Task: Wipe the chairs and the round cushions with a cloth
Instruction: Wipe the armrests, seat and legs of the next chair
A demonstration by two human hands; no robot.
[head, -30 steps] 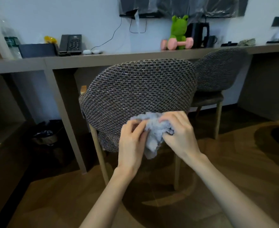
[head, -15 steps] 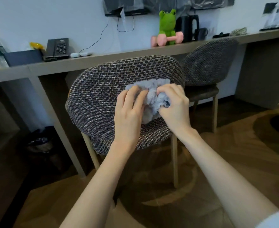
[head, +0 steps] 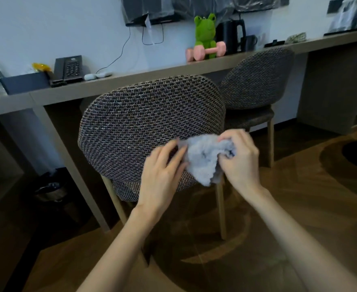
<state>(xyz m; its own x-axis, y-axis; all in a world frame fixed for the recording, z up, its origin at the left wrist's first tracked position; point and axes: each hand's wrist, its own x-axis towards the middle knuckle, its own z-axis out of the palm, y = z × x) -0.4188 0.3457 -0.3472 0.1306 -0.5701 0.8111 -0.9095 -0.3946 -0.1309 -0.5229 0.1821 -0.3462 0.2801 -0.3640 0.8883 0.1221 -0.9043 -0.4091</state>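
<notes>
Presently, crumpled pale blue-grey cloth [head: 202, 160] against woven chair back [head: 143, 123], right hand [head: 241, 160] clutching it, left hand [head: 162, 173] straight-fingered, touching its edge.

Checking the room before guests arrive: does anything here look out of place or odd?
Yes: a green frog plush sits behind a pink dumbbell on the desk, and crinkled plastic sheeting drapes the dark wall-mounted panel above.
</notes>
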